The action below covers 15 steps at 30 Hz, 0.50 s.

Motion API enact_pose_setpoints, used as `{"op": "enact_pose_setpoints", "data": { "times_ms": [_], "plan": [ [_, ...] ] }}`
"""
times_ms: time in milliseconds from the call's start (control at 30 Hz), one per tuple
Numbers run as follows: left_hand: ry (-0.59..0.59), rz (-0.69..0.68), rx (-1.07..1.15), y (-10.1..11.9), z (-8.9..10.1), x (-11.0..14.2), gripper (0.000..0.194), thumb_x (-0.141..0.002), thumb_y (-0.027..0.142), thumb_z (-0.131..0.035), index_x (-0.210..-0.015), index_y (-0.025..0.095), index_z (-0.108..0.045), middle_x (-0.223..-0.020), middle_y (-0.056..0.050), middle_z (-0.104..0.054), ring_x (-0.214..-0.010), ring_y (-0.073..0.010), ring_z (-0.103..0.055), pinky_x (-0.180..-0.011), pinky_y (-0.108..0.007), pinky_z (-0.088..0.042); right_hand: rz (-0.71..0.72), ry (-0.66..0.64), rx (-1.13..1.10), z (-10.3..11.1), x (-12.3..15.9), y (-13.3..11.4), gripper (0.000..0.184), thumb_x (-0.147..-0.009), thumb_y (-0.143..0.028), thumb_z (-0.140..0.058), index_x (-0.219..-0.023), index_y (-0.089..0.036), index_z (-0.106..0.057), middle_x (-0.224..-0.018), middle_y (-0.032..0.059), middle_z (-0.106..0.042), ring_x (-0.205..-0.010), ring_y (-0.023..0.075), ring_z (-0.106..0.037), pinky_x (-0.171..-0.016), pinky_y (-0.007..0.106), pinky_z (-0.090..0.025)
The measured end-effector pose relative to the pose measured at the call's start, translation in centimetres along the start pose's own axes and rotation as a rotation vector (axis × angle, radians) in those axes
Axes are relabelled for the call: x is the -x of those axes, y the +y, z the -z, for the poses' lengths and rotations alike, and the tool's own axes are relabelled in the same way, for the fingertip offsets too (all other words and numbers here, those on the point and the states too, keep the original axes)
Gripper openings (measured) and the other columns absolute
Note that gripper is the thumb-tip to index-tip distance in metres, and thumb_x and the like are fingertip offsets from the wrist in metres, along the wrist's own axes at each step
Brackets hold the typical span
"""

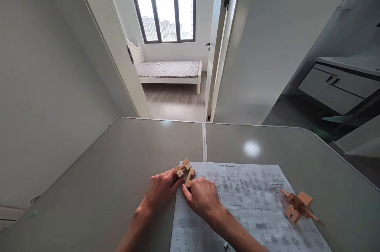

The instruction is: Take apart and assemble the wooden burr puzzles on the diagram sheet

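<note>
Both of my hands rest on the grey table (118,173) at the near left corner of a printed instruction sheet (252,200). My left hand (162,189) is curled, its fingertips closed on a small cluster of wooden puzzle blocks (183,167). My right hand (202,198) pinches a single wooden puzzle bar (190,177) that lies against that cluster. The palms face down, so the undersides of the fingers are hidden.
A second assembled wooden puzzle (298,205), with a rod through it, lies on the sheet's right edge. A seam (204,141) splits the table into two halves. Beyond it an open doorway shows a bed (169,71) and a window (164,6); cabinets (338,86) stand at right.
</note>
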State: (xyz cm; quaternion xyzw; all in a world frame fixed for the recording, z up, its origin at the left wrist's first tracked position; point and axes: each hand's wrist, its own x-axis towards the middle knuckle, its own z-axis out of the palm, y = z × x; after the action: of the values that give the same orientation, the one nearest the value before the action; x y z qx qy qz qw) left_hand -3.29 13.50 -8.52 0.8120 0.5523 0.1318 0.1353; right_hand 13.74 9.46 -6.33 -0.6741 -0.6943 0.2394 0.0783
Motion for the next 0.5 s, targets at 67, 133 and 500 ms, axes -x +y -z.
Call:
{"op": "enact_pose_setpoints", "data": {
  "times_ms": [67, 133, 500],
  "plan": [
    [-0.002, 0.012, 0.003, -0.1, 0.1, 0.0, 0.028, -0.099, 0.041, -0.059, -0.076, 0.025, -0.057, -0.078, 0.000, -0.077, -0.070, -0.0222, -0.073, -0.063, -0.028, -0.040, 0.005, -0.007, -0.015, 0.1, -0.1, -0.4, 0.041, -0.104, -0.036, -0.054, -0.094, -0.011, -0.084, -0.099, 0.0248, -0.084, -0.092, 0.0387, -0.081, -0.074, 0.039, -0.054],
    [-0.011, 0.016, 0.008, -0.2, 0.4, 0.0, 0.029, -0.099, 0.042, -0.057, -0.075, 0.025, -0.054, -0.075, 0.000, -0.075, -0.068, -0.0215, -0.071, -0.063, -0.028, -0.039, 0.013, -0.008, -0.046, 0.3, 0.3, -0.4, 0.035, -0.104, -0.035, -0.056, -0.096, -0.014, -0.082, -0.098, 0.0209, -0.084, -0.092, 0.0364, -0.081, -0.072, 0.036, -0.052],
    [-0.077, -0.062, 0.056, -0.2, 1.1, 0.9, 0.036, -0.083, 0.044, -0.068, -0.076, 0.027, -0.038, -0.059, 0.009, -0.052, -0.051, -0.0153, -0.053, -0.056, -0.026, -0.034, -0.103, 0.214, -0.606, 1.2, 11.7, 10.0, 0.045, -0.099, -0.061, -0.052, -0.071, -0.026, -0.054, -0.054, -0.0013, -0.060, -0.051, 0.0191, -0.057, -0.054, 0.029, -0.038]
  ]
}}
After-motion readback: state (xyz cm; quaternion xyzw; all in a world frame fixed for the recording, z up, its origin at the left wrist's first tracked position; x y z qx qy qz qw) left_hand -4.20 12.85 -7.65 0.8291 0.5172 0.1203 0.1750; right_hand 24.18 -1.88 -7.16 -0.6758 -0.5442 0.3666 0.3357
